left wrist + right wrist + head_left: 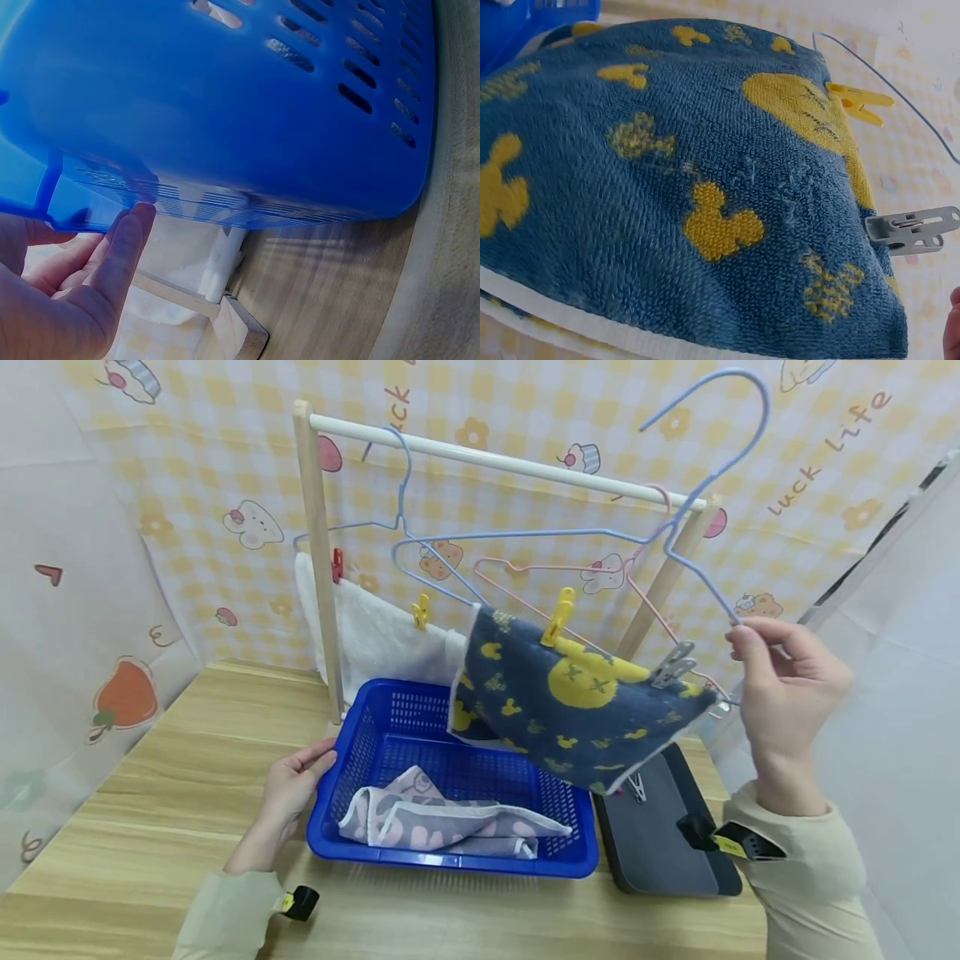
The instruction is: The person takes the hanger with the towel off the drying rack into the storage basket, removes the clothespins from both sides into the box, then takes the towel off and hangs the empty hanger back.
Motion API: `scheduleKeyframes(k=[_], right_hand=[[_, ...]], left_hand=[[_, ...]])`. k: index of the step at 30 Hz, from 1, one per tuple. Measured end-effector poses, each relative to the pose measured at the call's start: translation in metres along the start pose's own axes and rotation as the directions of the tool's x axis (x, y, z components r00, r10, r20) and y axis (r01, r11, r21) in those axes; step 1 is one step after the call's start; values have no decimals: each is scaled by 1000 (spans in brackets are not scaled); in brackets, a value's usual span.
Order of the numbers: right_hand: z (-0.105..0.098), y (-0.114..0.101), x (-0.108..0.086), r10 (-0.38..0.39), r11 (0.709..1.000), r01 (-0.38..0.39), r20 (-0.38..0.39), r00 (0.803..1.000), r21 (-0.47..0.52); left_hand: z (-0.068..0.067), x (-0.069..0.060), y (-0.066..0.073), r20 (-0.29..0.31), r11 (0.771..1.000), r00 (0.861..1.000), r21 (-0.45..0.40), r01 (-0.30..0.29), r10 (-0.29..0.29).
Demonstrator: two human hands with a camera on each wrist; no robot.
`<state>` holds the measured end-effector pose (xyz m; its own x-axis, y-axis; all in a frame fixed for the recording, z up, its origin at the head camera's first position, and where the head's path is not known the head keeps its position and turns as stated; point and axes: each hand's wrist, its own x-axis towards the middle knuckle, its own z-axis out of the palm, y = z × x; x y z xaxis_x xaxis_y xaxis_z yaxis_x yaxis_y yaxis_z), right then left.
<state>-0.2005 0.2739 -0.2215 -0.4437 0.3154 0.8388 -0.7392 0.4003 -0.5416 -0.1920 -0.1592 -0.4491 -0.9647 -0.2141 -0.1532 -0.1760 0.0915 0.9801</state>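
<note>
My right hand (pixel 795 693) pinches the right arm of a blue clothes hanger (pixel 720 477), lifted in front of the rack. From the hanger's bar hangs a dark blue towel (pixel 517 693) with yellow figures, tilted down to the right. A yellow clothespin (pixel 558 617) and a grey clothespin (pixel 673 665) clip its upper edge; both also show in the right wrist view. My left hand (pixel 292 785) grips the left rim of a blue plastic basket (pixel 450 860), its fingers at the rim in the left wrist view. Inside the basket lies a grey and pink towel (pixel 450 822).
Behind stands a rack with a white rod (pixel 487 456) and wooden posts. A white towel (pixel 382 639) hangs there on another blue hanger, clipped by red and yellow clothespins. A pink hanger (pixel 555 567) hangs at right. A dark grey tray (pixel 660 827) with a clothespin sits beside the basket.
</note>
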Motion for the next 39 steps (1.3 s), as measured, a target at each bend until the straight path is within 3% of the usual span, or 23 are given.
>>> scheduleKeyframes(k=[4, 10, 14, 18, 22, 25, 26, 28, 30, 32, 33, 34, 36, 39], right_hand=[[18, 2, -10, 7, 999, -9, 51, 999, 38], [33, 8, -33, 15, 996, 0, 165, 986, -88], [38, 15, -50, -35, 995, 58, 253, 967, -84], [41, 21, -68, -81, 996, 85, 326, 942, 3], [38, 26, -84, -73, 996, 89, 374, 925, -27], [35, 29, -94, -55, 994, 89, 399, 916, -67], [33, 30, -98, -50, 993, 87, 406, 913, -74], [31, 32, -104, -40, 993, 82, 418, 908, -81], [29, 35, -110, -26, 993, 74, 433, 901, -95], [27, 36, -117, -6, 991, 64, 448, 894, -115], [27, 37, -120, 7, 990, 58, 457, 889, -128], [26, 36, -123, 21, 989, 51, 465, 885, -142], [26, 32, -129, 56, 984, 31, 479, 876, -173], [26, 21, -135, 108, 978, -2, 493, 863, -209]], left_hand=[[0, 0, -1, 5, 1000, 1000, -7, 2, -2], [0, 0, 0, 10, 1000, 1000, -5, 11, -11], [0, 1, 0, 11, 1000, 1000, 4, 6, -6], [-3, 2, 1, 41, 998, 998, 40, -47, 45], [-6, 1, 3, 57, 988, 986, 17, -156, 154], [-6, 0, 7, 20, 957, 963, -117, -264, 268], [-7, 10, -4, 34, 923, 945, -226, -311, 326], [-8, 7, 1, 49, 857, 922, -388, -338, 385], [-11, 4, 6, 96, 771, 893, -550, -320, 439], [-13, 0, 12, 156, 713, 862, -642, -282, 481], [-13, -13, 28, 166, 725, 860, -627, -286, 483], [-14, -15, 31, 193, 719, 844, -636, -281, 501], [-14, -19, 35, 241, 729, 810, -617, -298, 535], [-13, -25, 37, 273, 767, 796, -549, -332, 540]])
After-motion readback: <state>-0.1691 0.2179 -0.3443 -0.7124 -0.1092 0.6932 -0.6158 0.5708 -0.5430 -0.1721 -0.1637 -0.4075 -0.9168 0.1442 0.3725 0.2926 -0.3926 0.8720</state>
